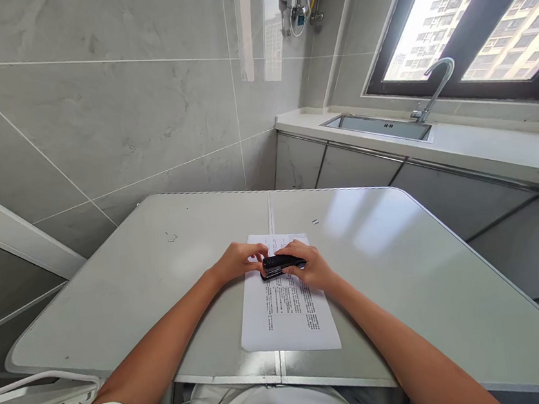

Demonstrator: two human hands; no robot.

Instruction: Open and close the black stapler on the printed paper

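Head view: black stapler [282,265] at frame centre, both ends hidden by fingers, so its mouth can't be made out. Left hand [243,260] & right hand [312,267] curl round it, pinching it from either side, over the top of a printed sheet [287,317], text too small to read. Sheet lies on grey table [161,273]. Upper right: sink [378,126] w/ tap [435,82].

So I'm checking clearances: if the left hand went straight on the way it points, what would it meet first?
The left hand points at the black stapler, which its fingers seem to touch; just beyond is the right hand, gripping it over the printed sheet.
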